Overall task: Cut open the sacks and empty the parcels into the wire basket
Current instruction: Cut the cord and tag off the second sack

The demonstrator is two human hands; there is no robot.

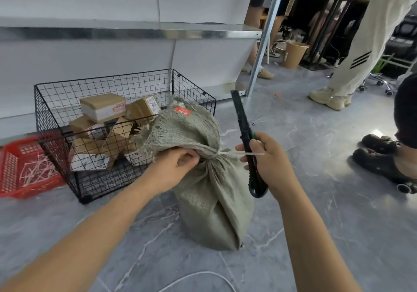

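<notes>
A grey-green woven sack (214, 192) stands on the floor, its neck cinched by a white zip tie (239, 154). My left hand (173, 167) grips the gathered neck from the left. My right hand (268, 163) holds a black and green utility knife (244, 131), blade end pointing up and away, just right of the tie. The sack's frayed top with a red label flops against the black wire basket (56, 102), which holds several cardboard parcels (103, 107).
A red plastic crate (13, 167) with cut white ties sits left of the basket. White shelving runs behind. People's legs and feet stand to the right (331, 97), black shoes (381, 163) close by. A white cord lies on the grey floor.
</notes>
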